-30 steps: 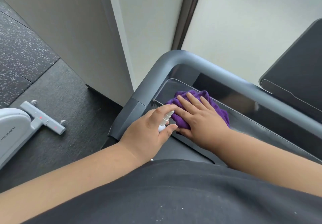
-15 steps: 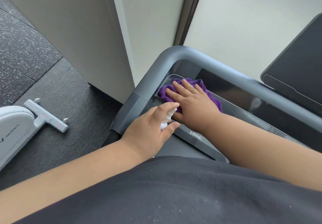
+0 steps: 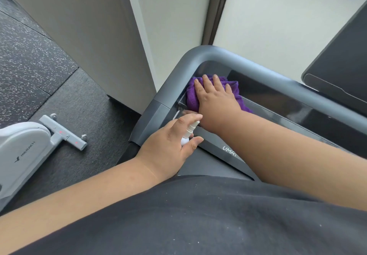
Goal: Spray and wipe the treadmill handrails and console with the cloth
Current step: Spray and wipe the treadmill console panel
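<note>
The cloth (image 3: 198, 96) has slid into the console corner under the flat right hand (image 3: 216, 102); left hand (image 3: 168, 147) grips the bottle (image 3: 188, 133).

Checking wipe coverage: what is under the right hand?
The purple cloth, pressed flat by the right hand on the glossy console at its left corner. The surface beneath the cloth is covered.

Cloth (image 3: 232, 94) lies on console (image 3: 288, 106) at its left end, just inside handrail (image 3: 258, 66) bend. Right hand (image 3: 216, 100) on top of cloth. Left hand (image 3: 170, 145) w/ spray bottle (image 3: 188, 133) just before it. Exercise machine (image 3: 23, 147) on floor (image 3: 39, 66), far left.
</note>
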Demonstrator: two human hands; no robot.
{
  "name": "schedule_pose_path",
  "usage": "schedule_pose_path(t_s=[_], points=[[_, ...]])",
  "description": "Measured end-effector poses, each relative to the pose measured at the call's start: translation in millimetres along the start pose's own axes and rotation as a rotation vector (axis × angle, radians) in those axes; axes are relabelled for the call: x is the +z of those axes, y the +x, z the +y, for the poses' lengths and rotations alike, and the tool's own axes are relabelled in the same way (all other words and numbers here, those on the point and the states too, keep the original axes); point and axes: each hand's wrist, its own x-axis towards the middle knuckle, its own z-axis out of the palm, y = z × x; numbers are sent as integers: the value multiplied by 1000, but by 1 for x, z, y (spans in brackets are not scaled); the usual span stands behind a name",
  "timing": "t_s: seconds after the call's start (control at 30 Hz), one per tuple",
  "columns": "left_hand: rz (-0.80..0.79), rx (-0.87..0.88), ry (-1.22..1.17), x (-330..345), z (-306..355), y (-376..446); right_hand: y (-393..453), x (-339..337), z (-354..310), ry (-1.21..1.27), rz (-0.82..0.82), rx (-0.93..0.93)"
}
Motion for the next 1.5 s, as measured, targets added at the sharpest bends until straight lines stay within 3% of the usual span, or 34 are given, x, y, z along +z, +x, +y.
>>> schedule_pose_path(t_s=[0.37, 0.8, 0.97, 1.07, 1.5], points=[[-18, 5, 33, 4, 6, -7, -54, 26, 30, -16, 68, 85], [-51, -49, 77, -1, 3, -13, 3, 14, -15, -28, 39, 130], [-66, -17, 64, -2, 9, -9, -27, 26, -5, -32, 226, -38], [-80, -15, 67, 0, 9, -7, -29, 32, -7, -74, 124, -88], [-126, 25, 83, 12, 15, 13, -15, 31, 3, -54, 148, -32]])
